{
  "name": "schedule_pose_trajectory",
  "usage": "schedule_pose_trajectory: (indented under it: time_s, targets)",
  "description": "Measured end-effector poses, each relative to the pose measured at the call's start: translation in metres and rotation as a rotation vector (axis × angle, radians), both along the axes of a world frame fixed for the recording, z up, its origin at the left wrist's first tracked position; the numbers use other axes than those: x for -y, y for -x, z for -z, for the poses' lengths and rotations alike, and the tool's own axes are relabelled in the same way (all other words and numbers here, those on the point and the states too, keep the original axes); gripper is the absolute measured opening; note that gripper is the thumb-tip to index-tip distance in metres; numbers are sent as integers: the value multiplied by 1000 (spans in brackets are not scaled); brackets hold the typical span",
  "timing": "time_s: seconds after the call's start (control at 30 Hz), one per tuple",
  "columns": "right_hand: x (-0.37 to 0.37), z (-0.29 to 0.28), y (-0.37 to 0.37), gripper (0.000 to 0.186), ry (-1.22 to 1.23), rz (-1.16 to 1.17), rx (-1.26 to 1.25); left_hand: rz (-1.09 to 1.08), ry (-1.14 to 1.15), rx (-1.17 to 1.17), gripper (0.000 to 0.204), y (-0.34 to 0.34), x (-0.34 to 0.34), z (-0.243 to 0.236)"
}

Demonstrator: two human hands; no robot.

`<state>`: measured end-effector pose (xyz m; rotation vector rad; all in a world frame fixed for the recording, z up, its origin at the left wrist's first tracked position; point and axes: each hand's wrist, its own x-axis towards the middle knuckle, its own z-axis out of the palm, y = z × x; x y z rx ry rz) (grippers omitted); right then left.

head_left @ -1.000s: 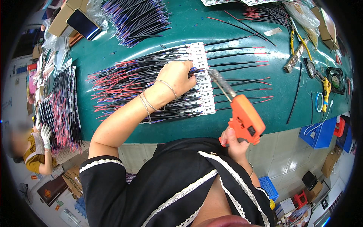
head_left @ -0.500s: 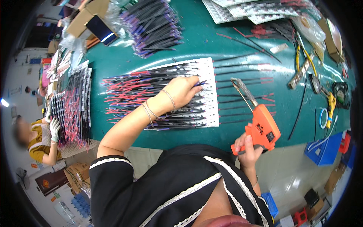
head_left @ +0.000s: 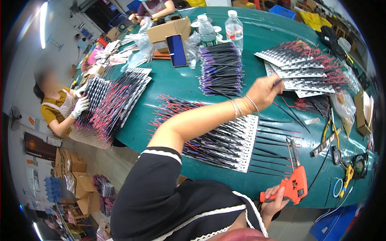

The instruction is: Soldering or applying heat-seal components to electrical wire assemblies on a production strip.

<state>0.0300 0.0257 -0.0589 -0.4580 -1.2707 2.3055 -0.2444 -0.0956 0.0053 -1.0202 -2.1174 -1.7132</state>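
My left hand (head_left: 263, 95) reaches across, beyond a white board, with its fingers pinched together. A small dark, purplish bit shows at its fingertips, too small to name. Below that arm lies the white board (head_left: 246, 149), covered in rows of black wires (head_left: 209, 146) with red and purple ends; several more wires stick out past its right edge. My right hand (head_left: 276, 197) is wrapped round the handle of an orange soldering gun (head_left: 295, 185). Its metal tip and thin side rod point up and away, over the wires right of the board.
Stacked white boards with wires (head_left: 299, 72) lie at the far right, a purple-black wire pile (head_left: 221, 68) at the back. Two bottles, a phone (head_left: 177, 50) and a carton (head_left: 169, 33) stand behind. Pliers (head_left: 326, 130) lie right. At left a gloved co-worker handles another stack (head_left: 116, 96).
The view has tilted up and shifted. My left hand has left the board's wires and moved away to the right, toward the stacked boards. My right hand keeps hold of the soldering gun.
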Motion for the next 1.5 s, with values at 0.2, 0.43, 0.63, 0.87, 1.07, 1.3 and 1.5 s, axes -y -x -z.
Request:
schedule_pose_trajectory:
  time_s: [0.2,0.43,0.63,0.87,1.07,1.3,1.5]
  targets:
    - [-9,-6,-8,32,-23,42,81,-139,265,-87,13,-6,-5,69]
    - [-16,-16,-6,33,-84,-124,106,-170,41,-58,16,-6,-27,40]
    - [-9,-25,-3,33,-113,-98,100,-192,-161,-200,13,9,-38,28]
    - [-12,-23,-1,33,-131,-86,117,-191,-127,74,11,16,-28,63]
    - [-12,-13,6,32,-127,-49,105,-185,-75,79,13,19,-26,70]
    - [-10,-10,7,34,-40,38,-5,-236,-7,-164,12,32,-28,59]
    - [-11,-14,11,34,-64,19,-16,-69,89,210,14,45,-7,34]
